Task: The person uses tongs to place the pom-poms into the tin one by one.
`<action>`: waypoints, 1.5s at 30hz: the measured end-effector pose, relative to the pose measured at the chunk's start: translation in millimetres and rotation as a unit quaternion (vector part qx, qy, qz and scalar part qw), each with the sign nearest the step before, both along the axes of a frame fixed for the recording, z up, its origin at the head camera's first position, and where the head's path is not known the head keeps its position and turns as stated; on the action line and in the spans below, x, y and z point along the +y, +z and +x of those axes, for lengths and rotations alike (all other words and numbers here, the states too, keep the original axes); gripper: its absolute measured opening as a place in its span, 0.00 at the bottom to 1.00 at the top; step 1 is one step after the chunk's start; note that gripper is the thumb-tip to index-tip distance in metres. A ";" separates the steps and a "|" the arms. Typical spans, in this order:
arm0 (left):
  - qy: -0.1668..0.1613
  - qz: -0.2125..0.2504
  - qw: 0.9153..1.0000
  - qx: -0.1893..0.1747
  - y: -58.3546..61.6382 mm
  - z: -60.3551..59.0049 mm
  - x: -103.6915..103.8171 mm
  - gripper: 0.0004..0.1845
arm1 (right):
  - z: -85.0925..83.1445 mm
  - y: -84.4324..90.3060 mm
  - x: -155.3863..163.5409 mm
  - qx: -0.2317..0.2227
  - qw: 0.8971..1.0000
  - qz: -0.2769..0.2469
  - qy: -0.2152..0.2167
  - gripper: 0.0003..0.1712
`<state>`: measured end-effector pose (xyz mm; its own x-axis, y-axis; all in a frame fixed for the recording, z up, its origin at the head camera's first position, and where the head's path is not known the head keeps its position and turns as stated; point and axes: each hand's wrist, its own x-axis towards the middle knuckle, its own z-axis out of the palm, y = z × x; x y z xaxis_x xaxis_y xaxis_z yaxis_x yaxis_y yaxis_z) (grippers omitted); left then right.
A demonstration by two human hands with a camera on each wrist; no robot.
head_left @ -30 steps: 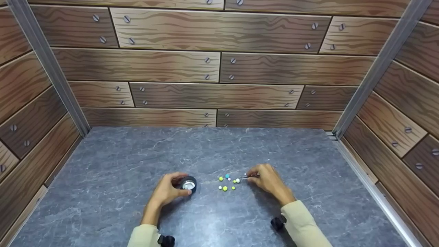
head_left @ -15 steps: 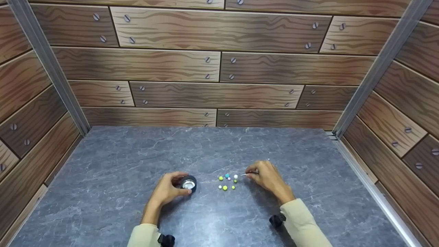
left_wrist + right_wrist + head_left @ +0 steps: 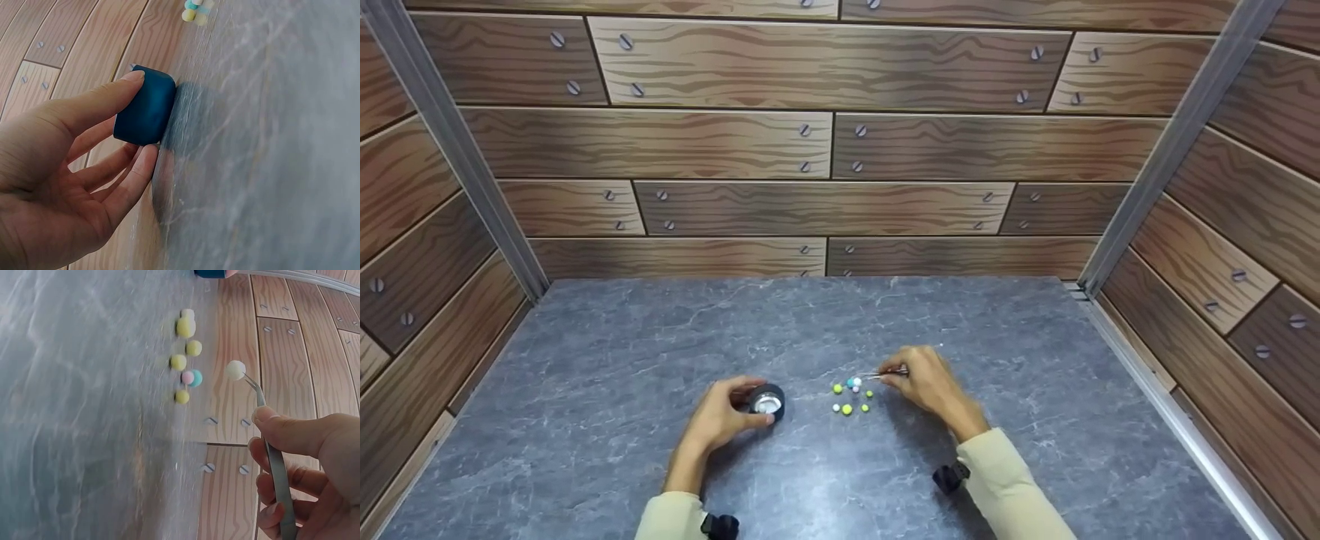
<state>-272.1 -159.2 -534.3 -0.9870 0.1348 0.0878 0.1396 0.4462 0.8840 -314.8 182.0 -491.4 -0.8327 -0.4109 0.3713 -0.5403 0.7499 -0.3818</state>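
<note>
Pinching a pair of metal tweezers (image 3: 274, 455) between thumb and curled fingers, the right hand (image 3: 928, 384) holds a white pompom (image 3: 235, 370) in the tips, lifted clear of the grey stone-look tabletop (image 3: 1035, 420). A second ago those tips lay low at the right edge of the cluster with a white ball beside them; now the ball rides in the tweezers above the loose pompoms (image 3: 187, 354), so the pick-up looks made. Yellow, green, pink and teal ones lie scattered just beside the tool. The left hand (image 3: 720, 416) keeps its grasp on a small dark round container (image 3: 767, 401), thumb and fingers curled about its wall (image 3: 145, 105), at the same spot left of the cluster. From the head view the pompom in the tweezers is too small to pick out, the container's contents cannot be told, and the left wrist view shows only its side.
</note>
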 end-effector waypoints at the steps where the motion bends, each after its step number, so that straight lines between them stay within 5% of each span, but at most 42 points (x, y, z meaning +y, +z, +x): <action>1: 0.001 0.003 1.000 -0.003 0.1 0.6 -0.4 0.30 | 0.3 0.7 -2.0 -0.001 1.000 0.000 0.000 0.04; 45: 0.003 0.002 1.000 -0.004 1.1 1.8 1.8 0.31 | 6.9 -0.1 -60.8 0.004 0.997 -0.041 0.061 0.04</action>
